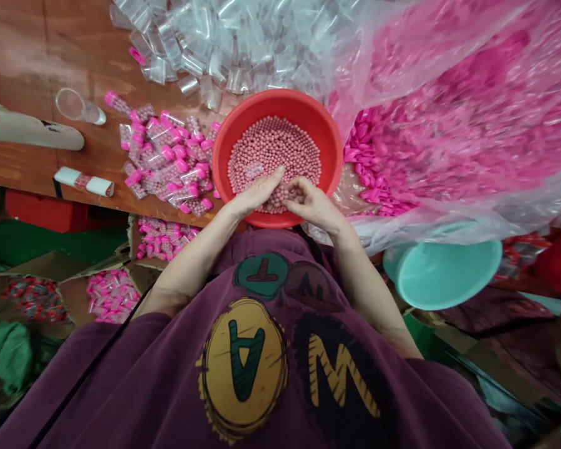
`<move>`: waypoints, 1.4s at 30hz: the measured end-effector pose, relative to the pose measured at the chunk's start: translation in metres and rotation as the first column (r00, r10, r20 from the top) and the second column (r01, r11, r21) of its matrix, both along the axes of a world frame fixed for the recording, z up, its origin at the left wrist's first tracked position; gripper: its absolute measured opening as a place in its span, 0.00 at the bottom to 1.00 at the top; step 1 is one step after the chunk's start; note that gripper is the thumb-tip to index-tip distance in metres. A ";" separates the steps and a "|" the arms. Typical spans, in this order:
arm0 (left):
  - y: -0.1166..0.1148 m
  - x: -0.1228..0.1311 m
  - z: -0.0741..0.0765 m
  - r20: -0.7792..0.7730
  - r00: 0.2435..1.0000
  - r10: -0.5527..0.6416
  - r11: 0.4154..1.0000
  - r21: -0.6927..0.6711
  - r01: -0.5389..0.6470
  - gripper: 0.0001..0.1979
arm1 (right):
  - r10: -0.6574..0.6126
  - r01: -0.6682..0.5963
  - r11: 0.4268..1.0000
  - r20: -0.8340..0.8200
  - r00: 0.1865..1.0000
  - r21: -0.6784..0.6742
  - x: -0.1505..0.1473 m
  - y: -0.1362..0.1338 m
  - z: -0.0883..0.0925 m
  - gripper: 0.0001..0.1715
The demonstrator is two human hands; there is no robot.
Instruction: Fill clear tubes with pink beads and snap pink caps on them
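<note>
From where I stand, the person's two hands are down in a red plastic bowl point(280, 103) that sits on the edge of a wooden table point(37, 75), heaped with small pink beads point(273, 156). The beads look light and perfectly round, so I'd expect them to roll and slip away from any single fingertip (they're the sort you scoop rather than pick). The bowl's thick rim looks like the sensible place to take hold. The left hand point(257, 193) lies open and flat, fingers extended, its edge touching the beads near the bowl's near side. The right hand point(311, 202) is half closed, fingers curled down among the beads, though I can't tell whether it holds any. Clear vials with pink caps point(166, 156) lie just beside the bowl, with a heap of empty clear vials point(206, 43) beyond it and a bag of pink caps point(449, 112) to the right.
</note>
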State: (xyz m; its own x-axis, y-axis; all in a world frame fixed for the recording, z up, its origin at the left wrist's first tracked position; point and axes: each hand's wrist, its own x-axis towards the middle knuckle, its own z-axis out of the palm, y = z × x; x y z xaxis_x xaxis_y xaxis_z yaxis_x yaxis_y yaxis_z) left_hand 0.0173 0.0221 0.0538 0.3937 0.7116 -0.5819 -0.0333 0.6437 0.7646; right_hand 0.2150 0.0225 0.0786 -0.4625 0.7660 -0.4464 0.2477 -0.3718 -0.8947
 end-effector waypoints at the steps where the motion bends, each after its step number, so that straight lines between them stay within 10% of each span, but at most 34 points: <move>1: 0.000 0.000 -0.001 -0.003 1.000 0.002 1.000 -0.016 -0.002 0.43 | -0.016 0.015 0.999 -0.035 0.999 -0.029 0.000 0.000 0.001 0.16; 10: -0.001 0.002 -0.006 0.050 0.998 0.048 0.997 -0.057 -0.045 0.44 | -0.270 0.236 0.940 -0.116 0.956 -0.245 0.008 -0.005 -0.006 0.27; 17: -0.003 0.006 0.018 0.180 0.981 0.069 0.987 -0.153 -0.041 0.20 | -0.299 0.307 0.950 0.131 0.945 -0.051 0.038 -0.014 -0.024 0.30; 22: 0.002 0.015 0.026 0.217 0.962 0.166 0.963 -0.244 -0.111 0.09 | -0.661 0.659 0.736 0.380 0.647 0.158 0.112 0.013 -0.055 0.19; 27: 0.003 0.021 0.028 0.119 0.974 0.191 0.939 -0.310 -0.147 0.10 | -0.662 0.500 0.731 0.660 0.356 0.464 0.158 0.067 -0.084 0.23; 31: 0.004 0.024 0.032 0.035 0.977 0.208 0.930 -0.316 -0.187 0.09 | -0.476 0.300 0.870 0.822 0.313 0.390 0.146 0.083 -0.099 0.37; 42: 0.002 0.027 0.024 -0.042 0.985 0.164 0.928 -0.332 -0.169 0.12 | -0.409 0.146 0.912 0.827 0.386 0.383 0.109 -0.009 -0.104 0.26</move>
